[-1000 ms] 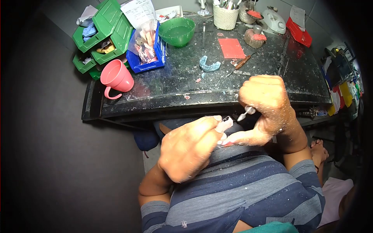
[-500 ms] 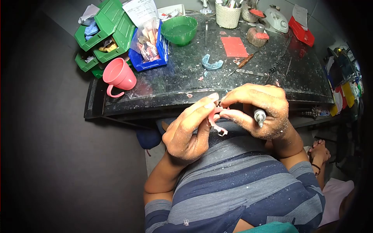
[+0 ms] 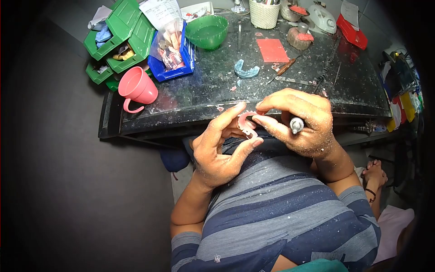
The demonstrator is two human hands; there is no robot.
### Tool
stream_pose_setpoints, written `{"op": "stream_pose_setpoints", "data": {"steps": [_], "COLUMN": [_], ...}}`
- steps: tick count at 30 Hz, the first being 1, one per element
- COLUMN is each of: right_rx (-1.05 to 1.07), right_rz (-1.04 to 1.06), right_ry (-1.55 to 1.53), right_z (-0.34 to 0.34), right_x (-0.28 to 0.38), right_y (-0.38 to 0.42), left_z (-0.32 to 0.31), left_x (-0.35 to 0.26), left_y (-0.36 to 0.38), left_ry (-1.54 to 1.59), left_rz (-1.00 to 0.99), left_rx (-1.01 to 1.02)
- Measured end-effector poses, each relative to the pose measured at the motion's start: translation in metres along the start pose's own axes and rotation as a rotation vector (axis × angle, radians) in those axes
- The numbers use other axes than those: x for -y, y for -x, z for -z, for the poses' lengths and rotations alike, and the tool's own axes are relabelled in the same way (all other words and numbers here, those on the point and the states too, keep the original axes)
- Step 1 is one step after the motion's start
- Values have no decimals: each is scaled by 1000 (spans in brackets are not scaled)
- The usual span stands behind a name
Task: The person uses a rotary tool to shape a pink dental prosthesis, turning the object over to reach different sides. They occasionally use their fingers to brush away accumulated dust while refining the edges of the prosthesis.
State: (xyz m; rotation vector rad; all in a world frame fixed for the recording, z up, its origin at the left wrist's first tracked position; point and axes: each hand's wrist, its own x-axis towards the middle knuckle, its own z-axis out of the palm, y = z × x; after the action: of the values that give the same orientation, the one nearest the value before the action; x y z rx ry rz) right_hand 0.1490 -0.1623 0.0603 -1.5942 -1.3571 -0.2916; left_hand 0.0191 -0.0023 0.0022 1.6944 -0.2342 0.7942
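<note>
A small pink curved denture-like piece [image 3: 245, 123] with a metal clasp at its lower end is held between both hands, just off the table's front edge. My left hand [image 3: 222, 144] has its thumb and fingers closed on the piece's left and lower sides. My right hand [image 3: 301, 120] pinches its upper right end between thumb and forefinger. A metal rotary handpiece [image 3: 296, 125] also lies in my right hand, its tip pointing down. White dust coats both hands.
On the dark table [image 3: 190, 97] are a blue dental mould [image 3: 246, 69], an orange-handled knife [image 3: 287, 66], a pink sheet [image 3: 273, 50], a pink mug [image 3: 138, 86], a green bowl [image 3: 207, 32] and a blue bin [image 3: 190, 68]. A co-worker's clasped hands [image 3: 374, 174] are at right.
The pink piece has been turned and raised slightly, with its curve now facing another way. The left thumb has moved outward to its lower end, and the left fingers have spread from the thumb.
</note>
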Motion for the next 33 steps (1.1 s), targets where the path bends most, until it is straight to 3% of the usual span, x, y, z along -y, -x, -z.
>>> {"op": "stream_pose_setpoints", "data": {"steps": [3,5,12,26,30,33], "right_rx": [21,21,56,119,157,151], "right_rz": [-9,57,44,-278,-213,-277], "right_ry": [-18,-14,-81,-111,-70,4], "right_z": [1,2,7,11,12,16], "right_x": [0,-2,1,-24,-30,-32], "right_y": [0,-1,-3,6,7,6], "left_z": [1,2,1,6,12,20], "left_x": [-2,-4,-8,11,22,30], "left_y": [1,2,1,-5,-7,-10], "left_ry": [48,244,232,259,278,213], "left_rz": [40,114,203,268,275,310], "left_rx": [22,7,-33,-129,-129,-135]}}
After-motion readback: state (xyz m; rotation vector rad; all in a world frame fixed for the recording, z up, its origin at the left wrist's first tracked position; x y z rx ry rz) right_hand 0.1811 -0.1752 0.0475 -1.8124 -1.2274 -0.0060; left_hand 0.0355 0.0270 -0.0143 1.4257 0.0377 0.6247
